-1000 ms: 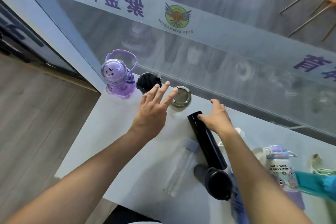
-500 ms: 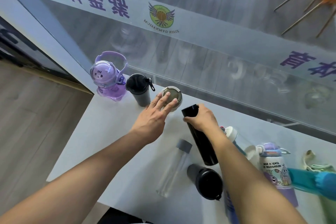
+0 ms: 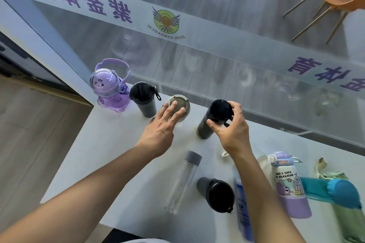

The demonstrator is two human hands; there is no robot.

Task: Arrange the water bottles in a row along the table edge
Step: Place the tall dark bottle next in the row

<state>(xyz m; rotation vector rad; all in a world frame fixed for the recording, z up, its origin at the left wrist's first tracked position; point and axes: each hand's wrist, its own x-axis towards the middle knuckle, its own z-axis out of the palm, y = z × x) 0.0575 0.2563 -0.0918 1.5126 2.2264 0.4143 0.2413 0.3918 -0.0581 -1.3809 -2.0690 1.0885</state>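
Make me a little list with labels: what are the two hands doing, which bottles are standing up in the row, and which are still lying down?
left hand: open, fingertips resting on the beige-lidded cup
right hand: gripping the tall black bottle, which is tilted
standing by the glass: purple cat bottle, dark grey cup, beige-lidded cup
lying on the table: clear bottle, black-lidded cup, teal bottle
upright but not in the row: cartoon bottle
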